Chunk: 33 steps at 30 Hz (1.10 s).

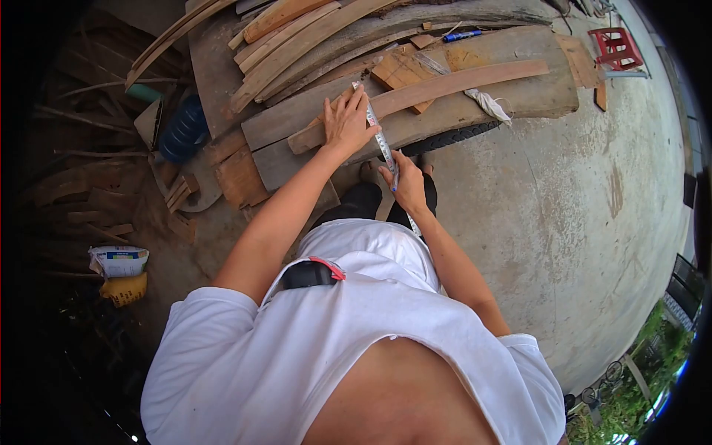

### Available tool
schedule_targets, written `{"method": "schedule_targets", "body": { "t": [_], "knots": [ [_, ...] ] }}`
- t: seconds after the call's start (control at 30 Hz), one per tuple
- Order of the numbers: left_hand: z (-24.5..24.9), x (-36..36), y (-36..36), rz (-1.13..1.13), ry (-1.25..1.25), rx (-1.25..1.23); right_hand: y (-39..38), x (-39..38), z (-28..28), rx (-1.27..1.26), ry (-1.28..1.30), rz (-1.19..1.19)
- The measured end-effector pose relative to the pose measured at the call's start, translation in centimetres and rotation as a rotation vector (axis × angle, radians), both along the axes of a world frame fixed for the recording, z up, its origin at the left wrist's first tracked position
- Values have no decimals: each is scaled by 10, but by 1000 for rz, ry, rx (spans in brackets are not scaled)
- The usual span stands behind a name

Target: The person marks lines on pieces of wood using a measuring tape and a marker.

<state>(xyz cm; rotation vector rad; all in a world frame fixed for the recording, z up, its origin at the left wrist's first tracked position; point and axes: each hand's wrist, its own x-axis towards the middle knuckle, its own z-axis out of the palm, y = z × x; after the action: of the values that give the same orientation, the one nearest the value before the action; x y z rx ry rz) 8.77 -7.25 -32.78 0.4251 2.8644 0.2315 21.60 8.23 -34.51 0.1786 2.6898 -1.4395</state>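
Observation:
A tape measure's pale blade (382, 141) runs across the curved wooden piece (452, 85) and down toward my body. My left hand (347, 124) rests over the wood's near end, holding the blade's top end with forefinger and thumb. Lower down, my right hand (408, 185) is closed beside the blade, with a blue pen (395, 178) between thumb and fingers. More of the blade shows below that hand. A black object with a red edge (308, 274) sits at my waist against the white shirt.
Curved wooden strips (304, 44) are piled at the back left of the plank bench (519, 104). A blue marker (461, 35), a wood block (404, 73) and a white cloth bundle (489, 105) lie on it. A blue water jug (183, 130) stands left; a red stool (617, 48) stands far right.

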Motion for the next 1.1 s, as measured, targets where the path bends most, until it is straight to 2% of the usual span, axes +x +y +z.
{"method": "schedule_targets", "body": {
  "t": [0.13, 0.23, 0.47, 0.6, 0.7, 0.9, 1.1],
  "knots": [
    [-1, 13, -12, 25, 151, 161, 17, -6, 13, 59, 62, -20],
    [10, 25, -23, -11, 247, 138, 45, -12, 34, 193, 122, 106],
    [25, 58, -16, -69, 282, 357, 109, -29, 62, 272, 199, 300],
    [18, 66, 4, -26, 284, 348, 147, -51, 68, 326, 162, 429],
    [15, 70, 35, 56, 341, 294, 176, -89, 62, 401, 229, 560],
    [7, 73, 77, 170, 288, 205, 205, -151, 52, 428, 362, 769],
    [8, 74, 97, 322, 244, 87, 211, -189, 30, 312, 434, 885]
  ]
}}
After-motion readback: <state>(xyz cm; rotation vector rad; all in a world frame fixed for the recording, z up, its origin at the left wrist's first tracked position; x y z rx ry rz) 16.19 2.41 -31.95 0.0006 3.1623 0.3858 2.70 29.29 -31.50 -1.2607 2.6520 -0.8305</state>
